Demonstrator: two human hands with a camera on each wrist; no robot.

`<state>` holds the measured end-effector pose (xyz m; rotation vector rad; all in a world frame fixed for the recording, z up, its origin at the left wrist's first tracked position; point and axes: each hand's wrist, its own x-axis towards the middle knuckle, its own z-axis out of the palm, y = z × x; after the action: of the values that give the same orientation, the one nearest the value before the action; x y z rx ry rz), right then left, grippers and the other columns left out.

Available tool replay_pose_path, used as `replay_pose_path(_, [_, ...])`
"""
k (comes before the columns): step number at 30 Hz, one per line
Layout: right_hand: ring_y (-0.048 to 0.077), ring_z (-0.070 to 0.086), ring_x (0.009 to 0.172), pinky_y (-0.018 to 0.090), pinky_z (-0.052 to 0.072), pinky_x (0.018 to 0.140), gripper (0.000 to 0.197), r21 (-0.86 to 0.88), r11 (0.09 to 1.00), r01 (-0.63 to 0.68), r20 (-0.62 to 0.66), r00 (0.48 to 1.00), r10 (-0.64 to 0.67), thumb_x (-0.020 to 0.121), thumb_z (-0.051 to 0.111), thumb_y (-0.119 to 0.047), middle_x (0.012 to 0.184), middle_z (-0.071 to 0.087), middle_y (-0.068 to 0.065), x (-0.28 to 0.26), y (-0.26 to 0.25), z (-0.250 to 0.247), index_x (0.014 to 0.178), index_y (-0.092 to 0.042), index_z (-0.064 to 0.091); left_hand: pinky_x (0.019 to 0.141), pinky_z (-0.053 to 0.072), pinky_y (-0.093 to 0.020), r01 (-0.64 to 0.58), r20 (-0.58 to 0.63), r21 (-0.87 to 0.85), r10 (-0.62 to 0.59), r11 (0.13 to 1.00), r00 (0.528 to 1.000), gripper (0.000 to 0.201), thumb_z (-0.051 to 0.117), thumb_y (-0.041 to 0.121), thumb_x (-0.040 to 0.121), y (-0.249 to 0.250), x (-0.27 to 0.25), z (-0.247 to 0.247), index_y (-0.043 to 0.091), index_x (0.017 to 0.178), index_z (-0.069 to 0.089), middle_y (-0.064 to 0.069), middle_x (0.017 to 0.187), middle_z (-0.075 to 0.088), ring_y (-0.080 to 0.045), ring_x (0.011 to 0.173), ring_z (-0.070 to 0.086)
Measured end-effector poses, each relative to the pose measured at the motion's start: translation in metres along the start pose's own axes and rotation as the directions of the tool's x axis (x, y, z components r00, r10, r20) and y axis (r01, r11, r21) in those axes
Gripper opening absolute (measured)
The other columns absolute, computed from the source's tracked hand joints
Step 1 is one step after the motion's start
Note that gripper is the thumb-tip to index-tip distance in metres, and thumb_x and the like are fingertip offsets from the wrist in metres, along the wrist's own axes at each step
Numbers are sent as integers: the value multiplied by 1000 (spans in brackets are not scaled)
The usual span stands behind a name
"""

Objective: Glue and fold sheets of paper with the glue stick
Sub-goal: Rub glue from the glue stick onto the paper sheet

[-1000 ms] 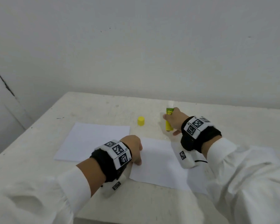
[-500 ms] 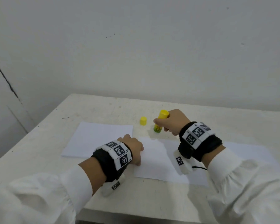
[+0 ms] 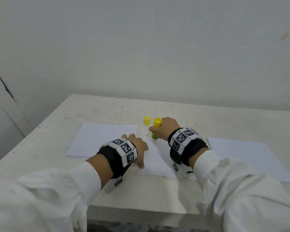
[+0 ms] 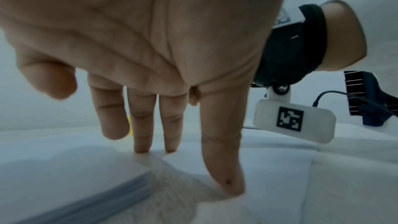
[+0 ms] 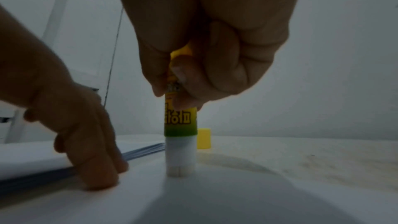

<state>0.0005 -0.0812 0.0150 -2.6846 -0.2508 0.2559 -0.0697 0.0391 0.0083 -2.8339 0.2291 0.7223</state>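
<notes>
Since the thin sheet of paper [image 3: 155, 158] on the table [image 3: 224, 124] slides and bends easily, my flat left hand [image 3: 137, 148] presses its edge while my right hand [image 3: 165, 128] grips the stiff glue stick [image 5: 181, 135] upright on it.

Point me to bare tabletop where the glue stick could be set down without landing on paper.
Free: the far strip of the table behind the yellow cap, and the near edge in front of the middle sheet. Crowded: the middle, where the paper stack, left hand, right hand with glue stick, and right sheet sit.
</notes>
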Motion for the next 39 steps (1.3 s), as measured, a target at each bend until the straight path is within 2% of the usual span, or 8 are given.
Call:
replay_pose_path(10, [21, 55, 65, 25, 39, 52, 37, -4, 967, -253, -130, 959, 251, 85, 60, -43, 79, 62, 7, -21, 86, -39, 81, -7, 59, 104, 28, -44, -26, 7, 9, 25, 1000, 1000, 99, 72, 68, 63, -9, 7, -1, 34, 145, 29, 3, 145, 31, -28, 130, 28])
replay_pose_path(13, [20, 52, 61, 24, 38, 50, 37, -12, 958, -287, -147, 948, 282, 85, 60, -43, 76, 60, 7, -24, 94, -44, 78, -7, 58, 104, 34, -46, 32, 32, -74, -29, 997, 999, 103, 76, 70, 53, -12, 7, -3, 41, 140, 29, -2, 142, 30, -34, 126, 32])
replay_pose_path(16, [19, 49, 58, 24, 35, 48, 36, -10, 952, -307, -153, 941, 302, 86, 61, -40, 69, 55, 5, -27, 95, -47, 69, -9, 52, 108, 29, -50, 42, 70, -75, -37, 996, 997, 103, 74, 72, 54, -14, 5, -5, 45, 140, 24, -4, 153, 17, -39, 132, 27])
replay_pose_path(21, [18, 43, 55, 25, 30, 49, 30, 106, 989, -102, -231, 965, 124, 82, 58, -28, 61, 44, 2, -43, 58, -44, 63, -12, 40, 111, 24, -52, 24, 67, -113, -16, 993, 998, 108, 74, 69, 59, -20, 4, -3, 45, 145, 15, -3, 158, 1, -40, 138, 19])
replay_pose_path(25, [18, 48, 64, 29, 37, 57, 33, 124, 988, 90, -6, 996, -90, 85, 60, -33, 66, 50, 3, -46, 6, -23, 62, -13, 47, 113, 20, -53, 6, 62, -129, 2, 992, 998, 115, 74, 70, 58, -24, 4, -1, 43, 148, 8, -5, 159, -3, -38, 142, 13])
replay_pose_path(29, [13, 43, 55, 25, 32, 51, 40, 63, 991, 121, 39, 992, -124, 86, 59, -37, 60, 44, -1, -32, -14, 2, 58, -16, 40, 113, 18, -54, -1, 67, -145, 11, 989, 998, 119, 77, 69, 52, -26, 5, 1, 47, 146, 8, -5, 160, -3, -35, 144, 6])
replay_pose_path(34, [15, 46, 61, 24, 32, 50, 38, -7, 990, 141, 52, 989, -141, 86, 58, -40, 64, 45, -1, -32, -16, 11, 62, -15, 41, 113, 16, -53, -11, 61, -120, 19, 993, 998, 119, 78, 66, 56, -25, 0, -1, 43, 148, 6, -4, 160, -2, -33, 145, 2])
replay_pose_path(39, [13, 47, 62, 24, 37, 54, 32, 12, 978, 207, 124, 971, -207, 86, 61, -36, 66, 49, 0, -57, -18, 12, 67, -13, 49, 115, 9, -56, -89, 53, -60, 92, 994, 994, 119, 75, 74, 52, -26, 9, 4, 39, 148, 13, 8, 157, 17, -28, 147, -7])
